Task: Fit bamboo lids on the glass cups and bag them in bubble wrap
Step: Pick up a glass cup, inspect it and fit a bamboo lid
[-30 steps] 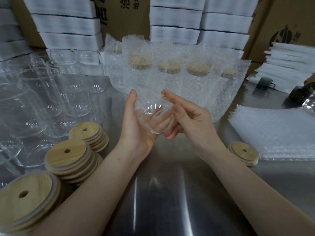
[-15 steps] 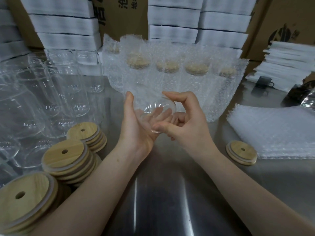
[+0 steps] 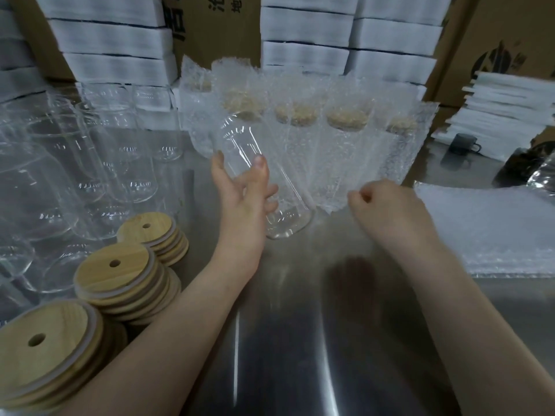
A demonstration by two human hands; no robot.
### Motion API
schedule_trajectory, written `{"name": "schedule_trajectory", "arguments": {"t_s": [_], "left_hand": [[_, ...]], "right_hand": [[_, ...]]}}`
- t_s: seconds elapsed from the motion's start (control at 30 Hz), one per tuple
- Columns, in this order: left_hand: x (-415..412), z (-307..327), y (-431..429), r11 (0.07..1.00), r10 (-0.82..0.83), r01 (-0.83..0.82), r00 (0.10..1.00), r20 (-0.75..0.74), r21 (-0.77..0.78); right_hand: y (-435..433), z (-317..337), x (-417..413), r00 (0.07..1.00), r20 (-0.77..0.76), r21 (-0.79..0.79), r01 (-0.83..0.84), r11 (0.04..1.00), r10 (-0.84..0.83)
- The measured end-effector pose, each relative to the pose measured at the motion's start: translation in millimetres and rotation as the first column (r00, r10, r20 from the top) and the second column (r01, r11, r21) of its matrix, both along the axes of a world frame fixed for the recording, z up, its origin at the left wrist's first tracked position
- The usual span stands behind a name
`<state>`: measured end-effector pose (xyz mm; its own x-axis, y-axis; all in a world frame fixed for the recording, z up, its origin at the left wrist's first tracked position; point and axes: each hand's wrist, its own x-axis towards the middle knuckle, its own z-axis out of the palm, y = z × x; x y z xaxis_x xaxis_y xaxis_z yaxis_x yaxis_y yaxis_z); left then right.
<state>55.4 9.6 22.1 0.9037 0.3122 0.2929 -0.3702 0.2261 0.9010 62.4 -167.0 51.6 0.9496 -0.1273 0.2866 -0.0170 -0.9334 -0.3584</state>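
Note:
My left hand (image 3: 243,202) grips a clear glass cup (image 3: 258,175) with thumb and fingers around its wall. The cup has no lid and is tilted, base low near the table and mouth up toward the back. To the right, apart from the cup, my right hand (image 3: 387,208) hovers with fingers curled and nothing visible in it. Stacks of bamboo lids (image 3: 115,274) with straw holes stand at the near left. Behind the cup is a row of lidded cups in bubble wrap bags (image 3: 345,145). Flat bubble wrap bags (image 3: 486,229) lie piled at the right.
Several empty glass cups (image 3: 60,163) crowd the left of the steel table (image 3: 300,340). White foam boxes (image 3: 306,28) and cardboard cartons line the back. A dark mug (image 3: 461,144) sits at the far right by stacked white sheets.
The cup lay between both hands; now my left hand alone holds it, raised and tilted. My right hand has let go, moved right and curled its fingers.

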Motion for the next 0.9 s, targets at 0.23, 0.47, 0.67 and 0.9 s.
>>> {"name": "schedule_trajectory", "arguments": {"t_s": [0.23,0.47,0.67,0.9], "left_hand": [[-4.2,-8.9,0.1,0.976,0.019,-0.035,0.997,0.075,0.216],[-3.2,-8.9,0.8,0.949,0.052,-0.06,0.998,0.034,0.311],[-1.5,-10.8,3.9,0.934,0.064,-0.067,0.998,0.019,0.351],[1.6,-14.7,5.7,0.913,0.077,-0.089,0.996,0.045,0.399]], "right_hand": [[-24.8,4.2,5.0,0.926,-0.342,-0.134,0.119,0.984,-0.159],[-12.3,-0.6,2.6,0.952,-0.285,-0.127,0.073,0.989,-0.107],[14.4,-6.9,3.2,0.993,-0.05,0.046,-0.106,0.993,0.108],[27.0,-21.6,6.6,0.926,0.008,0.151,-0.374,0.915,0.378]]}}
